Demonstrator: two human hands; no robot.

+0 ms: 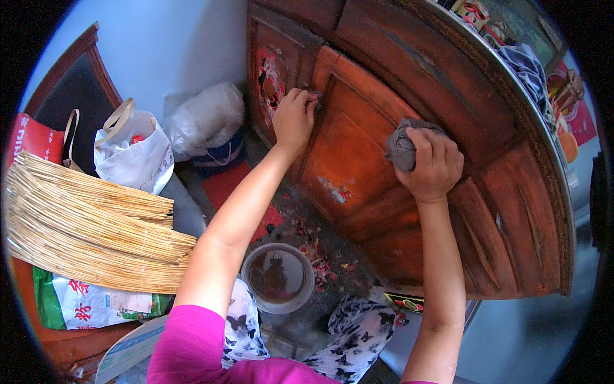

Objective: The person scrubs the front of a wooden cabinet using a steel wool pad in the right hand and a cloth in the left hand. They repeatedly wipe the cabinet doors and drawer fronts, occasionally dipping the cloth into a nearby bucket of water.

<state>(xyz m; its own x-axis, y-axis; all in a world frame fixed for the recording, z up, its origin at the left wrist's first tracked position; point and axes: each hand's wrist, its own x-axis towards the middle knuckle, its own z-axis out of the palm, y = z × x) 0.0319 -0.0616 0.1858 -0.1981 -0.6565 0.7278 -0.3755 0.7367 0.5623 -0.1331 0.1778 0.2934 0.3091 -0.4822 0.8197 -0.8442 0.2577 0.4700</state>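
A reddish-brown wooden cabinet with panelled doors fills the right half. My left hand is closed at the upper edge of the middle door, its fingertips pinching a small dark piece that looks like the door handle. In my right hand is a crumpled grey cloth, pressed against the right side of that same door. A worn patch of a sticker shows low on this panel. The door to its left carries a larger, torn colourful sticker.
A round tub of murky water stands on the floor before my knees, beside scattered red scraps. At left lie bundled straw-coloured sticks, a white tote bag and a plastic-wrapped bundle. Cloth and clutter cover the cabinet top.
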